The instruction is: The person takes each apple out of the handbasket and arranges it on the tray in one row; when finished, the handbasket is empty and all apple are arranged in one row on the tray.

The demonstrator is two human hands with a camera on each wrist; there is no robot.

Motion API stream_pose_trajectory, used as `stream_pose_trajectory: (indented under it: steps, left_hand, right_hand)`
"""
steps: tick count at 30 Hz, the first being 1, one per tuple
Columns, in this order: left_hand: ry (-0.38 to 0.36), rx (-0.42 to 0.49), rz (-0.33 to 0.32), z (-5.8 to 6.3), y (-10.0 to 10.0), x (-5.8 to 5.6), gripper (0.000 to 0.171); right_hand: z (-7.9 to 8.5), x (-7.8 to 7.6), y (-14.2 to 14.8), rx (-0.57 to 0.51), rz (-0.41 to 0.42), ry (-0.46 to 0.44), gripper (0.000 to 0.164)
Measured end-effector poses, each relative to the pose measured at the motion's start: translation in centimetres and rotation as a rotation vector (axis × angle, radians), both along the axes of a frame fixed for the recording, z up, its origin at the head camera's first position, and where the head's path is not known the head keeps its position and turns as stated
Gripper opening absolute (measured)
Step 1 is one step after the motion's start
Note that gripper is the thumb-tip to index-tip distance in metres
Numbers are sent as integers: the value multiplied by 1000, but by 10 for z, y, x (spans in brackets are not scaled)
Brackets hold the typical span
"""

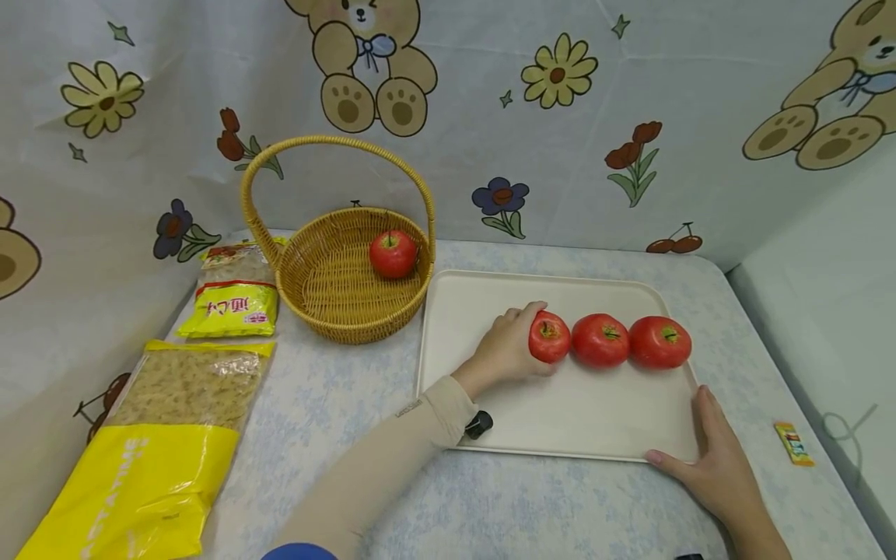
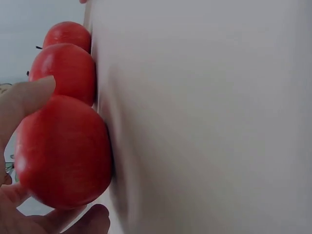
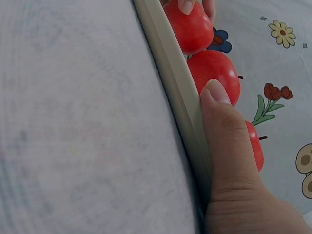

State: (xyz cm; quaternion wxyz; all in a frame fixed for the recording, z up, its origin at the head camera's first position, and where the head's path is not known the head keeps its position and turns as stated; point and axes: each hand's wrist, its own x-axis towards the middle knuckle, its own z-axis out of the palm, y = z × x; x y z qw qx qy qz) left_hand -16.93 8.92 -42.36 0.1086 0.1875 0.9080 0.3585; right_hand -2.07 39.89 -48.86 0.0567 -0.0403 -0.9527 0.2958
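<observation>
My left hand grips a red apple, the leftmost of three in a row on the white tray. In the left wrist view, the thumb and fingers curve round this apple, which sits on or very close to the tray. Touching it is the middle apple, and beyond that lies the right apple. My right hand rests at the tray's near right corner, thumb and fingers spread along its edges. The right wrist view shows its straight thumb against the rim.
Behind the tray's left side stands a wicker basket with a tall handle and one apple inside. Two yellow food bags, a small one and a large one, lie at the left. A small packet lies on the right.
</observation>
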Motion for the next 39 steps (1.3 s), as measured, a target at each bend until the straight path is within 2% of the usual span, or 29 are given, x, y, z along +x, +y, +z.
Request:
stream_pose_trajectory:
  steps: [3,8,13,17,22,24,27,35,39]
  left_hand:
    - [16,-7,-36,9,-9,1,96]
    - [36,39,-47,35,-40,6,92]
    - [66,186,32,63,-86,11,70]
    - [106,298,132,75,-127,7,57]
    - [172,429,337,69,-166,-9,53]
    - [175,452,418,63,-174,-17,55]
    - [150,445,494,55,-179,-29,61]
    - [78,232,580,40,-182,-63,80]
    - [54,151,601,35,-182,-75,84]
  right_hand:
    - [-1,0,0,-2,0,-2,134]
    - [0,0,1,4,11,11,133]
    - [0,-2,0,36,1,10,134]
    - [2,-1,-2,35,-16,-13,134]
    - [2,-2,-2,35,-33,-36,135]
    - [0,-2,-2,35,-36,-44,135]
    - [1,-2,-1,34,-41,-51,135]
    - [0,-1,-1,29,-43,-51,135]
    - [1,-1,-1,26,-39,-50,135]
